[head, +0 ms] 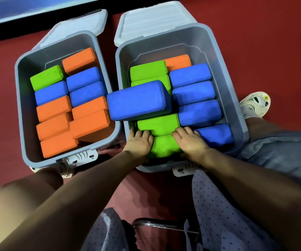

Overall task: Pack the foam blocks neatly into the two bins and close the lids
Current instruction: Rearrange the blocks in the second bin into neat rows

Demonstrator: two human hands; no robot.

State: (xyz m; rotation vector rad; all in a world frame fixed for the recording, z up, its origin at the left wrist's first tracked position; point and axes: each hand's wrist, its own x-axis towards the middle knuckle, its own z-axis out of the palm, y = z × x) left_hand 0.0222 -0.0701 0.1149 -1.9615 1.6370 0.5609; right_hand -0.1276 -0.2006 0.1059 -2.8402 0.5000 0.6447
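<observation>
Head view: both hands, left (140, 142) and right (189, 140), press flat, fingers spread, on a green block (164, 145) at the right bin's (236, 98) near wall; one blue block (139, 100) overhangs its left rim; two bins, lids open.

Likely a gym or play hall: red matted floor (254, 42), blue mat edge (28, 13).
</observation>
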